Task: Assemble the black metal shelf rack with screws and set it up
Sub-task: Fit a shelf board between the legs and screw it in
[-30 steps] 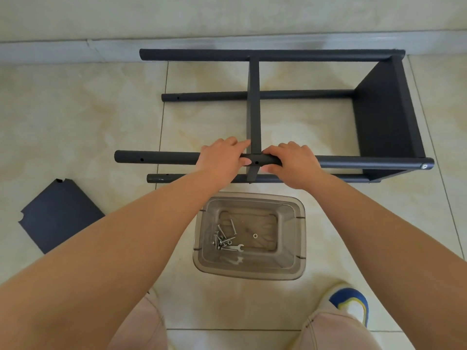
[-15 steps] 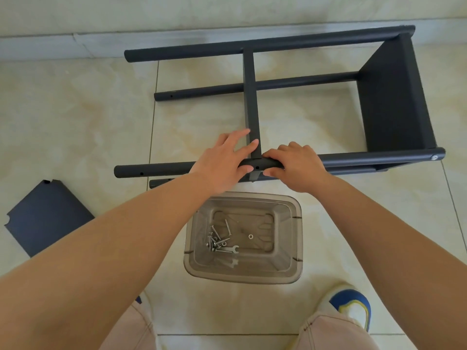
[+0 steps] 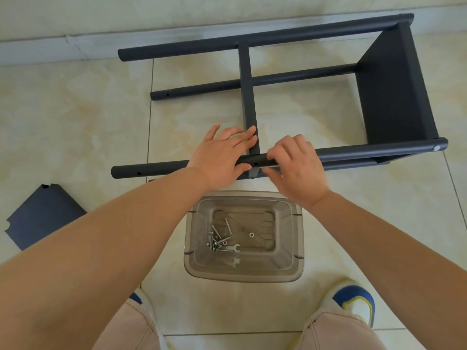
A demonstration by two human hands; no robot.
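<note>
Rack: black metal shelf rack (image 3: pixel 394 97) on its side on the tiled floor, near the wall.
Axis: posts run left–right; fitted end shelf at right, open post ends left.
Left hand (image 3: pixel 222 155): fingers straight, together, lying on the middle shelf edge.
Right hand (image 3: pixel 298 168): fingers curled over the near post (image 3: pixel 151 170).
Hardware: screws (image 3: pixel 217 239) in the clear bin (image 3: pixel 242 272); loose shelf panel (image 3: pixel 43 218) at left.
Risk: judged, unscrewed middle shelf may slip off its hole if the post rolls.

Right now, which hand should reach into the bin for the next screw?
Left, probably. The left hand lies open with straight fingers on the black metal shelf rack, so it is free. The right hand curls around the near pole, steadying it. The clear plastic bin sits between both.
</note>
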